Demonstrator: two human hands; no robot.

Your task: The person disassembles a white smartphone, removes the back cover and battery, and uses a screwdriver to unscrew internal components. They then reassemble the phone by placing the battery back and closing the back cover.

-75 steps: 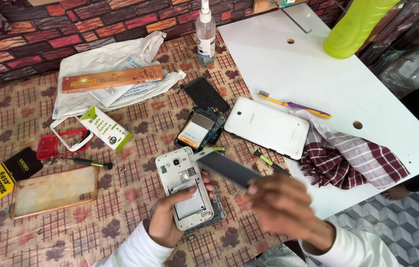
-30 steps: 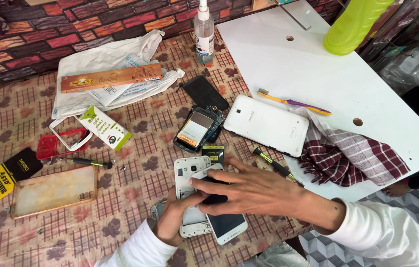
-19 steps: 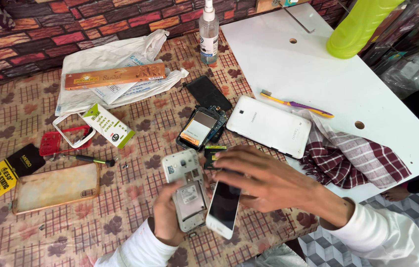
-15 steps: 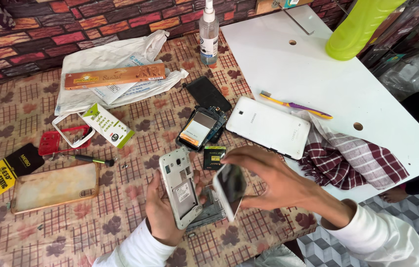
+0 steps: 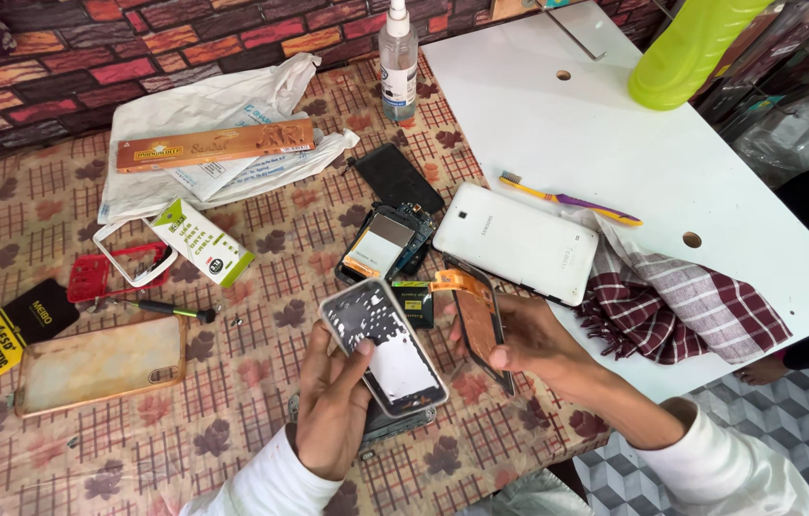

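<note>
The left hand [image 5: 333, 406] has its grip closed on a white phone frame [image 5: 383, 346], tilted up over the patterned desk [image 5: 261, 287]. Just beside it, the right hand [image 5: 529, 334] grips a detached screen panel [image 5: 479, 323] on edge, near the white tablet [image 5: 516, 242].

Red-brick patterned wall [image 5: 89, 38] behind, a brown flower-print cloth [image 5: 32, 210] covering the counter, white tabletop [image 5: 634, 153] alongside, grey cube-pattern floor [image 5: 806, 420] below.

Silver-grey phone frame [image 5: 383, 346] between left fingers, orange flex ribbon [image 5: 455, 281] above right fingers, maroon-and-white checked cloth [image 5: 681, 308], yellow-purple toothbrush [image 5: 567, 199].
</note>
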